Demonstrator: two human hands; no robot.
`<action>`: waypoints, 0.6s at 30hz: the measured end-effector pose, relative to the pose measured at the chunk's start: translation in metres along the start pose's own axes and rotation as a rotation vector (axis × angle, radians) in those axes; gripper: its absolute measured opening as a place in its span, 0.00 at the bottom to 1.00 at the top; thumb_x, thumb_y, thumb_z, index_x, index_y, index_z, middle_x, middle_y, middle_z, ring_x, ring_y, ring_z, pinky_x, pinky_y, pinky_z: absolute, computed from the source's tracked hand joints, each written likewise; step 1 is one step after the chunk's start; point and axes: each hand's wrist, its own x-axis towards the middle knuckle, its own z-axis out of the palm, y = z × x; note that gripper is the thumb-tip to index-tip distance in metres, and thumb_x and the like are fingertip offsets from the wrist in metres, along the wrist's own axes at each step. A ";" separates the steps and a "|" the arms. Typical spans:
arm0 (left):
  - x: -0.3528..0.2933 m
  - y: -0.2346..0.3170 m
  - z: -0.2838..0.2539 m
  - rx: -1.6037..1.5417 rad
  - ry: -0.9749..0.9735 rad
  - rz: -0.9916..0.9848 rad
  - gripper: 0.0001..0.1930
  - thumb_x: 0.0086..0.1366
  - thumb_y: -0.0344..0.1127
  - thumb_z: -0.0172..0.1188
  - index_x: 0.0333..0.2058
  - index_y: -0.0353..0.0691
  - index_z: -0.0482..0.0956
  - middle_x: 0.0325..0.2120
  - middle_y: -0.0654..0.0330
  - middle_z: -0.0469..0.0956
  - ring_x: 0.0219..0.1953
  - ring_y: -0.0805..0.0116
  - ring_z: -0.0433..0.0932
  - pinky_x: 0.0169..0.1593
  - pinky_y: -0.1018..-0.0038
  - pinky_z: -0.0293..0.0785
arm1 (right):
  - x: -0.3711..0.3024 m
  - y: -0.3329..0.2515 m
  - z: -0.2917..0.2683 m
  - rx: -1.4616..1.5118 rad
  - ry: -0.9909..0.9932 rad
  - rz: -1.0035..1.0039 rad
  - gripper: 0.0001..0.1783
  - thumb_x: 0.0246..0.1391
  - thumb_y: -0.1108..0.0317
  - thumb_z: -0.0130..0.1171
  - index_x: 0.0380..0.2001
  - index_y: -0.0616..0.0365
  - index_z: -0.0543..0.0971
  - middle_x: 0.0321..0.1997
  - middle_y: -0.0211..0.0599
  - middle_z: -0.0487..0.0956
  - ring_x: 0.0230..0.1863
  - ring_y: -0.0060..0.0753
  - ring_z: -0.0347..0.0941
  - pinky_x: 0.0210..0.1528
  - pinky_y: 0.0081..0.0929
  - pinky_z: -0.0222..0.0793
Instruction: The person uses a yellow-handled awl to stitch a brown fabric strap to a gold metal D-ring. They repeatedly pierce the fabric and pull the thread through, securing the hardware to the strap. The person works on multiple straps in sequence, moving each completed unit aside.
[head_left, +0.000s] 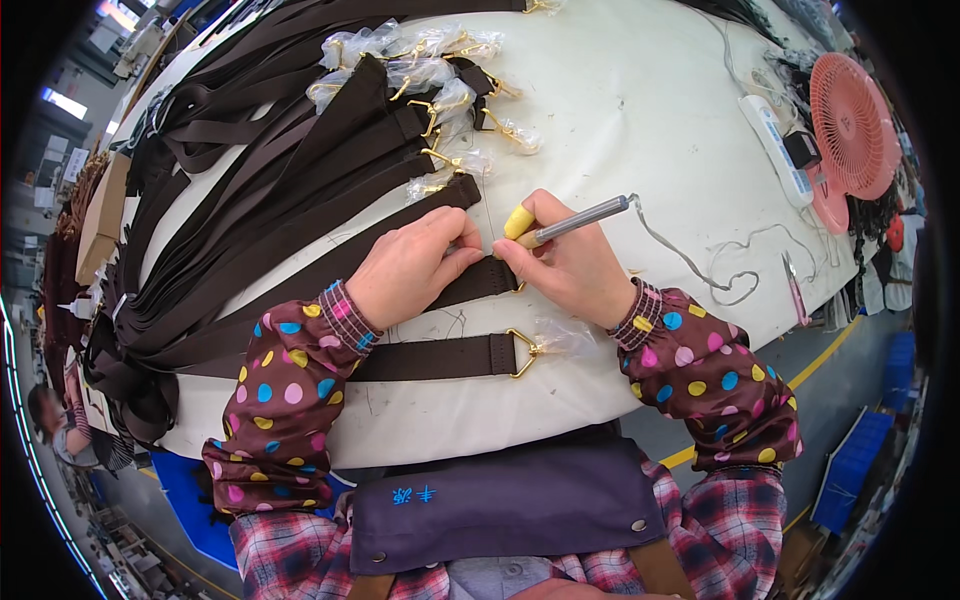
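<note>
My right hand [575,265] grips a corded pen-shaped tool [590,217] with a grey barrel; its tip is hidden by my fingers. A yellow cover [518,222] wraps one finger of that hand. Beside it, my left hand [412,262] is closed in a pinch over the end of a dark brown webbing strap [490,280]. What the pinch holds is too small to tell; a thin thread-like line rises near the fingertips. Nearer to me lies another strap [430,358], its stitched end looped through a gold triangular ring [523,352] with clear plastic film [565,338] on it.
Several more straps [290,180] fan out at the left, with film-wrapped gold hardware [440,90] at their ends. On the right of the white table [620,110] are a power strip [775,150], a pink fan [853,125], pink-handled snips [795,290] and the tool's cord [680,262].
</note>
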 end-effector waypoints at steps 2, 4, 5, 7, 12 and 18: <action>-0.001 0.000 0.000 0.000 0.008 0.010 0.06 0.64 0.33 0.59 0.36 0.40 0.72 0.31 0.57 0.74 0.32 0.58 0.75 0.35 0.67 0.71 | 0.000 0.000 0.000 -0.012 0.005 -0.005 0.15 0.54 0.63 0.64 0.31 0.58 0.68 0.21 0.34 0.75 0.20 0.28 0.69 0.23 0.25 0.65; -0.001 -0.002 0.002 -0.002 0.020 0.029 0.06 0.64 0.31 0.59 0.36 0.38 0.72 0.28 0.58 0.72 0.27 0.66 0.72 0.33 0.72 0.70 | 0.000 0.000 0.001 -0.012 0.004 -0.007 0.15 0.54 0.63 0.64 0.31 0.58 0.68 0.21 0.34 0.75 0.20 0.27 0.69 0.23 0.25 0.65; -0.001 -0.002 0.002 -0.002 0.019 0.032 0.06 0.64 0.31 0.59 0.36 0.38 0.72 0.28 0.58 0.72 0.27 0.66 0.72 0.33 0.72 0.70 | 0.000 0.000 0.000 -0.012 0.004 -0.008 0.15 0.54 0.63 0.64 0.31 0.58 0.68 0.21 0.34 0.75 0.20 0.27 0.69 0.23 0.25 0.65; -0.001 -0.003 0.002 -0.003 0.018 0.038 0.06 0.65 0.31 0.59 0.36 0.38 0.72 0.28 0.58 0.72 0.27 0.66 0.71 0.33 0.72 0.70 | 0.000 0.000 0.000 -0.017 0.003 -0.009 0.15 0.54 0.63 0.64 0.31 0.58 0.68 0.21 0.34 0.75 0.20 0.27 0.69 0.23 0.25 0.65; -0.002 -0.003 0.002 -0.020 0.022 0.022 0.06 0.65 0.31 0.58 0.37 0.39 0.71 0.27 0.59 0.72 0.27 0.68 0.72 0.32 0.72 0.70 | 0.000 0.000 0.000 -0.015 0.005 -0.009 0.15 0.54 0.63 0.64 0.31 0.58 0.68 0.21 0.34 0.75 0.20 0.27 0.70 0.23 0.24 0.65; -0.003 0.007 0.004 -0.086 0.079 -0.131 0.11 0.62 0.35 0.64 0.37 0.40 0.71 0.26 0.62 0.72 0.26 0.69 0.73 0.32 0.73 0.71 | -0.002 -0.003 -0.008 -0.006 0.063 -0.040 0.13 0.55 0.64 0.63 0.33 0.58 0.71 0.23 0.34 0.76 0.24 0.32 0.72 0.30 0.26 0.68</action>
